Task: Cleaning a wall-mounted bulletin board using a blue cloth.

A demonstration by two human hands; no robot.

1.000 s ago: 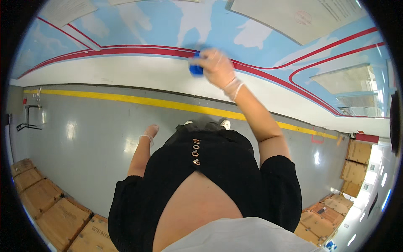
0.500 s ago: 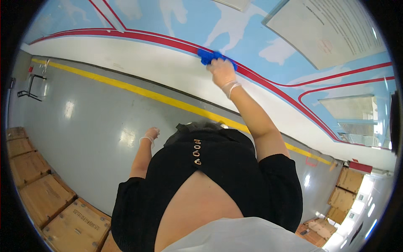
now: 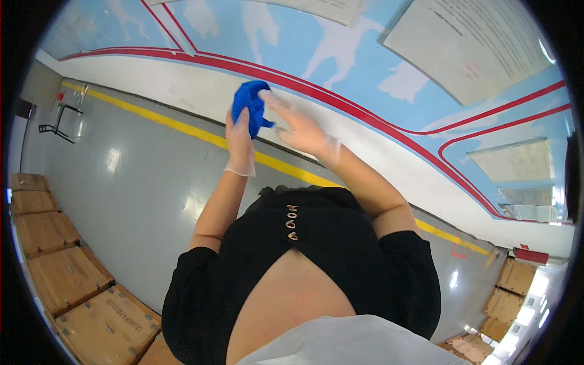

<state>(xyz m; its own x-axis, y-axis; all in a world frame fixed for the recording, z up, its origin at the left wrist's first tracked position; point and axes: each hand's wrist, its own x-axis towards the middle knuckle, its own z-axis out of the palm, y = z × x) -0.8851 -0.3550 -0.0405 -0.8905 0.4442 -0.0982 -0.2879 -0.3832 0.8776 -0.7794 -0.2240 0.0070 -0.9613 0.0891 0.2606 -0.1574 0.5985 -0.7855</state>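
A crumpled blue cloth [image 3: 249,102] is held up in front of the wall by my left hand [image 3: 241,146], its thumb lying against the cloth. My right hand [image 3: 304,131] is at the right side of the cloth, slightly blurred. Its fingers stretch out toward the cloth and overlap its edge in view, with the thumb spread apart below; I cannot tell how firmly they touch. Clear thin gloves cover both hands. Behind them is the wall [image 3: 188,82], white at the bottom, with a red stripe [image 3: 292,85] and a light blue panel of pale figures above.
A framed sheet of paper [image 3: 468,48] hangs on the wall at upper right, with smaller sheets [image 3: 511,159] lower down. A yellow line [image 3: 164,125] runs along the grey floor [image 3: 134,201]. Wooden crates [image 3: 67,274] stand at left, more crates [image 3: 502,304] at right. A black metal frame [image 3: 61,125] stands far left.
My right hand has come away from the red stripe, moving left. My left hand has risen from beside my body and now holds the blue cloth, which was under my right hand on the wall.
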